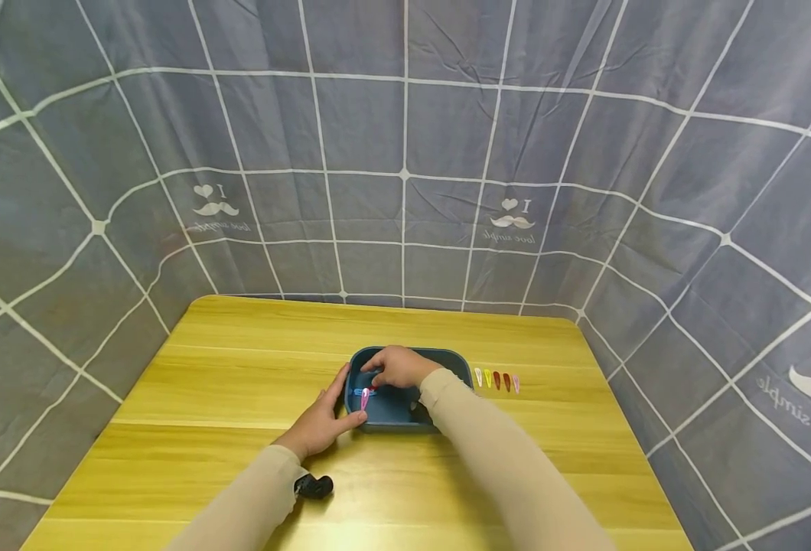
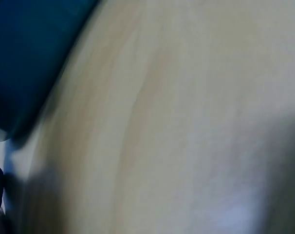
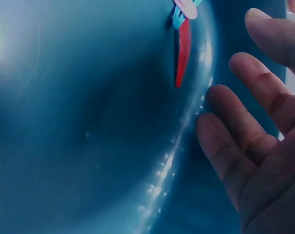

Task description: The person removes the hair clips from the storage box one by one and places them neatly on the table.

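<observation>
A dark blue plastic bin stands in the middle of the yellow wooden table. My left hand lies flat against the bin's left wall, with the thumb at the front corner. My right hand reaches down into the bin, its fingers relaxed and holding nothing. Just beyond its fingertips lie a red hair clip, a pink clip and a blue one on the bin floor. In the head view the pink clip shows near the left wall. The left wrist view is blurred, showing only the bin's side and table.
Several small hair clips lie in a row on the table just right of the bin. A small black object sits under my left sleeve. A grey checked curtain closes in the table at the back and on both sides.
</observation>
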The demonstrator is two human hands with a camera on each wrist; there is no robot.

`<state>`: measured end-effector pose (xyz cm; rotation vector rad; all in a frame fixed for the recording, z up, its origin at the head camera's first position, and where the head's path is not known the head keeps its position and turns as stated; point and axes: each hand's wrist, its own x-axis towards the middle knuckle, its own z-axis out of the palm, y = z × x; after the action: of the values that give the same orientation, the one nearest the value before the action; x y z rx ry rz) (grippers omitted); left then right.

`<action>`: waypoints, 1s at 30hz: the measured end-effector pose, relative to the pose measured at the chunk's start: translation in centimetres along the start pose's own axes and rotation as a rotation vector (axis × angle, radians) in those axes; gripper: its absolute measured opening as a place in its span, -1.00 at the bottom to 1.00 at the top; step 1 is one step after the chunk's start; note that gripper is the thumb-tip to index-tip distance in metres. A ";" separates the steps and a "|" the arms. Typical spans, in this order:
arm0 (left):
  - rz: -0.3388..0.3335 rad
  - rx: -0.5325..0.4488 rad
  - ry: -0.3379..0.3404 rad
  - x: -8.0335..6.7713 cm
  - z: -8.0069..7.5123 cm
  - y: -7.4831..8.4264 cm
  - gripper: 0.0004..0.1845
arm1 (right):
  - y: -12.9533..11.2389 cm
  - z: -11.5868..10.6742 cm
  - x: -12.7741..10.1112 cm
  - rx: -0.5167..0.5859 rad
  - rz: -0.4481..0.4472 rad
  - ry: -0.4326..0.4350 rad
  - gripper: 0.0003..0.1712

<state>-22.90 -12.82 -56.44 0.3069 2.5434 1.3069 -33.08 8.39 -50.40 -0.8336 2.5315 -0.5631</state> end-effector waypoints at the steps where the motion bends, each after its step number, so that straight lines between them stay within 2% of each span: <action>1: -0.001 -0.008 0.000 -0.1 0.1 0.0 0.05 | 0.0 0.1 0.1 -0.011 0.004 -0.005 -0.56; 9: -0.019 -0.011 0.006 -0.4 0.5 -0.3 0.09 | -0.1 1.3 0.9 -0.053 0.015 -0.037 -0.57; 17: 0.001 0.009 0.031 -0.1 0.8 -0.7 0.08 | 0.0 2.4 1.5 -0.040 -0.013 -0.053 -0.58; 30: 0.004 0.007 0.053 -0.4 0.9 -0.4 0.07 | 0.3 3.2 1.7 -0.101 -0.004 0.015 -0.76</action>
<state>-22.21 -12.47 -57.25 0.2827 2.5932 1.3248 -32.89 6.78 -53.60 -0.8736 2.5899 -0.4479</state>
